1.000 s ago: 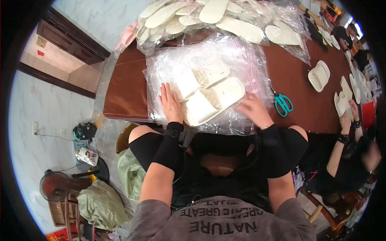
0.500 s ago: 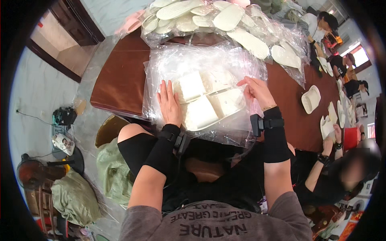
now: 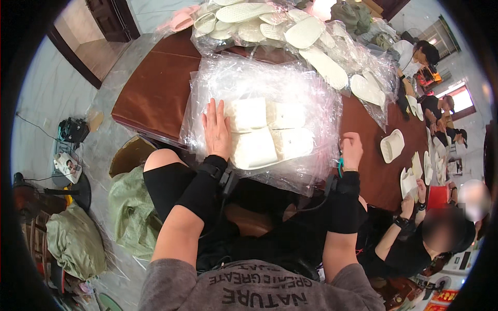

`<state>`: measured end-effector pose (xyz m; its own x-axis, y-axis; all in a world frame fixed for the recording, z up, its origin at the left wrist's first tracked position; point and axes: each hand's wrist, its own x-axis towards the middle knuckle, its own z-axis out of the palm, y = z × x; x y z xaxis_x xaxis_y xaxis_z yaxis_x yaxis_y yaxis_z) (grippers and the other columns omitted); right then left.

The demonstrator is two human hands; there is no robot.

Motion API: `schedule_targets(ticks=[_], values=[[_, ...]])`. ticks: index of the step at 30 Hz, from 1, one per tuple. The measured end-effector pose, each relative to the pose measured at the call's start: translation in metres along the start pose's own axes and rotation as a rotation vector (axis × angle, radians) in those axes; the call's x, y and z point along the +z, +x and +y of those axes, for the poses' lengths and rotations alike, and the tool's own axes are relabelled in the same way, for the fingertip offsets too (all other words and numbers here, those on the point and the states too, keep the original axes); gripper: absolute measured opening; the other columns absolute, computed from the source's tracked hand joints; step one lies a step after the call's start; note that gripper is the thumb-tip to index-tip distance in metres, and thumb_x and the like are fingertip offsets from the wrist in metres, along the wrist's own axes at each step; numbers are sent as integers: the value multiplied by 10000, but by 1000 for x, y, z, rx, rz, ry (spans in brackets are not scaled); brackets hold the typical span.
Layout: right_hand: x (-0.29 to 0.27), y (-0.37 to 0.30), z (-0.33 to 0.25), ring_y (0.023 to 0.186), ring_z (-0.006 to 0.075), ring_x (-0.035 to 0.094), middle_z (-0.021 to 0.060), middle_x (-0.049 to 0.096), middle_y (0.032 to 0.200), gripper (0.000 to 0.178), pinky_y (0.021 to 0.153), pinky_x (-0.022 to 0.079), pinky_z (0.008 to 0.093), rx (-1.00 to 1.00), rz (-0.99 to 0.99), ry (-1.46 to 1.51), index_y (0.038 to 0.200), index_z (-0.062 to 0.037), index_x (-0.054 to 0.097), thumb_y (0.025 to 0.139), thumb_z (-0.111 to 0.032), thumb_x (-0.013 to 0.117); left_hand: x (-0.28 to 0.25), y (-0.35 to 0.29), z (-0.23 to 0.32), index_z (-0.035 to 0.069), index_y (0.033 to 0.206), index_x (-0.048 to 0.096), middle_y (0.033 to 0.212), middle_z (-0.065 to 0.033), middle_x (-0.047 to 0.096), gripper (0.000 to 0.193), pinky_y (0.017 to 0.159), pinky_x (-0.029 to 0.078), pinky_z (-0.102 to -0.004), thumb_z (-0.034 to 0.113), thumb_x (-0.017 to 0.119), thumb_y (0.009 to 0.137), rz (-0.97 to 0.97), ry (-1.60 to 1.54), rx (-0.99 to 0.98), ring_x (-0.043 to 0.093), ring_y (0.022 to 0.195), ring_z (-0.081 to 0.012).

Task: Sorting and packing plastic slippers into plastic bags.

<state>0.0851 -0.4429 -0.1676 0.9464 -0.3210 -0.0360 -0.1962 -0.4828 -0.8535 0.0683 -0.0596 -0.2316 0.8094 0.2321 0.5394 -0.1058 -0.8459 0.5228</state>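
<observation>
A pair of cream-white slippers [image 3: 253, 147] lies side by side inside a clear plastic bag, on a stack of clear plastic bags [image 3: 212, 78] in front of me. My left hand [image 3: 217, 129] rests flat with fingers stretched out, at the left end of the slippers and on the plastic. Beyond the right edge of the bags, my right hand [image 3: 353, 150] is closed, its fingers curled in. Whether it holds anything cannot be made out. Something teal shows at my right wrist.
The brown table [image 3: 150, 88] carries a heap of bagged cream slippers [image 3: 306, 33] at its far side, with a pink slipper [image 3: 181, 20] at its left. A loose slipper [image 3: 392, 146] lies to the right. A co-worker's hands [image 3: 412, 199] hold slippers there. Green sacks [image 3: 135, 212] stand on the floor.
My right hand has left the right end of the slippers and moved right and down, its fingers now curled. My left hand stays beside the slippers.
</observation>
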Motion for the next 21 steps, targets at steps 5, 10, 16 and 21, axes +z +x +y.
schedule_targets(ticks=[5,10,16,21], values=[[17,-14,-69,746,109,617,56,649,838,130,658,476,246,-364,85,124,993,-27,625,898,-51,539,-7,0,1,64,1405,378,1483,-179,326,480,1131,224,-484,104,495,941,-3,21,-12,306,1373,-353],[40,3,-83,727,109,623,66,665,853,183,649,479,243,-456,-216,-361,1036,-35,655,896,-110,563,3,-1,4,61,1405,377,1483,-180,326,474,1133,218,-489,103,484,946,-6,-4,-10,302,1376,-352],[21,11,-73,735,111,619,55,694,882,379,570,439,241,57,-466,826,1213,-26,587,944,-288,533,-3,2,0,63,1409,373,1480,-192,325,475,1134,215,-492,101,476,946,-19,8,-14,305,1374,-351],[30,15,-71,852,158,650,98,681,1012,343,736,540,293,41,-805,284,1229,-8,554,952,-208,527,-9,-6,-15,46,1434,336,1488,-192,314,495,1142,184,-517,134,437,957,-66,118,-1,256,1403,-350]])
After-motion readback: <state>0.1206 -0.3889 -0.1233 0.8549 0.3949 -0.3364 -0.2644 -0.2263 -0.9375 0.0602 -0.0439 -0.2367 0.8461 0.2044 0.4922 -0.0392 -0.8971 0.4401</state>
